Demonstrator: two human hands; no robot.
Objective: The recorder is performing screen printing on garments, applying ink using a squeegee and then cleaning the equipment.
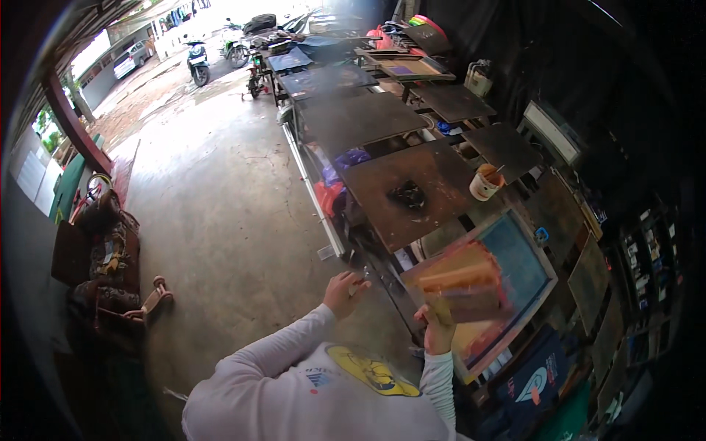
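Observation:
My left hand (344, 292) hangs in front of my body left of the screen frame, fingers loosely curled and slightly apart, with nothing clearly in it. My right hand (437, 327) grips an ink-smeared squeegee (478, 305) over a wooden screen frame (544, 257) with blue mesh and orange and pink ink. Just beyond the frame lies a dark board (368, 187) with a black lump (408, 195) on it. A white bucket (483, 187) with a stick in it stands at that board's right edge.
Rows of dark boards (353, 117) run away from me, with a metal rail (309, 184) along their left. Concrete floor (213, 220) lies left, bordered by a worn sofa (107, 257) and a small wooden stool (151, 301). Motorbikes (198, 62) stand outside. A printed navy cloth (526, 375) lies lower right.

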